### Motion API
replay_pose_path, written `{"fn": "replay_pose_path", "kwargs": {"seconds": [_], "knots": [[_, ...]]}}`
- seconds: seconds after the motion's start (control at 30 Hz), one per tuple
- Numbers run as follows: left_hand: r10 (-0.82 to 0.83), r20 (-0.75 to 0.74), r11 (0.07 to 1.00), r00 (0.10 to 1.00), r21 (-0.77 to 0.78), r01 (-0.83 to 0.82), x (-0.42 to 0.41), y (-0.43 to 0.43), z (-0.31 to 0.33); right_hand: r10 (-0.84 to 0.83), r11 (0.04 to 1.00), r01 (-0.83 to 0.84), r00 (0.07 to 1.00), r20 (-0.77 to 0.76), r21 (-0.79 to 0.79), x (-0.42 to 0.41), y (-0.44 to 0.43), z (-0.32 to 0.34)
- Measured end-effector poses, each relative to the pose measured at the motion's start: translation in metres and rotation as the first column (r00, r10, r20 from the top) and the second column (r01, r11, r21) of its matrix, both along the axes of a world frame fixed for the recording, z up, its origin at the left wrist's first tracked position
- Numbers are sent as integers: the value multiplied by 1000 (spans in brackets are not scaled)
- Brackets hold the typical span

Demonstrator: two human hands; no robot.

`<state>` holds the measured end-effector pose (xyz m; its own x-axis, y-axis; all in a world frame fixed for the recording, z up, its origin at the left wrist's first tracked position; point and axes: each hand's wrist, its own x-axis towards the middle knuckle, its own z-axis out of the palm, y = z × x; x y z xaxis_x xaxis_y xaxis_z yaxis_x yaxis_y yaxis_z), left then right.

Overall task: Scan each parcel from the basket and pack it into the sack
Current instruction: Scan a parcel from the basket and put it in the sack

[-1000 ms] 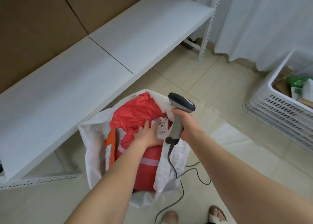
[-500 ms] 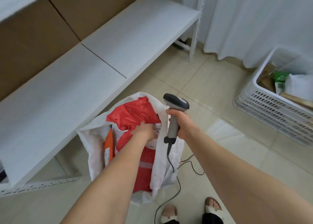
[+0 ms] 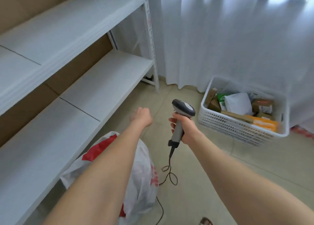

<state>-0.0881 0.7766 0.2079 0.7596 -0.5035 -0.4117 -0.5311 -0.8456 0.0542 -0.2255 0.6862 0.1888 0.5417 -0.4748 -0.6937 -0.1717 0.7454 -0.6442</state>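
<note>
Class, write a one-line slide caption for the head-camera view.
Scanner gripped in right hand, left hand stretched forward; sack below the left arm, basket of parcels ahead.

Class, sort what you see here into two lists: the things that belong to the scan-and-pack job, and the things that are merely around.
Belongs to the job: scanner gripped by the right hand; basket of parcels; sack; red parcel in it; left hand, holding nothing.

Merely around: shelves; curtain.
</note>
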Motion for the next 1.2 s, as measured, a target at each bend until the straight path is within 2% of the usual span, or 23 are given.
{"fn": "replay_pose_path", "kwargs": {"seconds": [0.2,0.47,0.6,0.87,1.2], "knots": [[-74,34,995,997,-65,76,-52,-108,51,-126,992,125,990,56,33,-58,-90,42],[-158,21,981,987,-110,159,-85,-234,56,-258,960,246,963,82,130,-90,-201,43],[-172,-2,978,985,-122,171,-77,-300,40,-275,955,265,959,66,132,-84,-265,27],[-182,-92,981,979,-81,174,-24,-447,-21,-268,950,274,961,-59,150,-35,-409,-21],[-163,-204,987,965,-19,163,3,-578,-99,-233,940,264,960,-158,216,-3,-547,-89]]}}
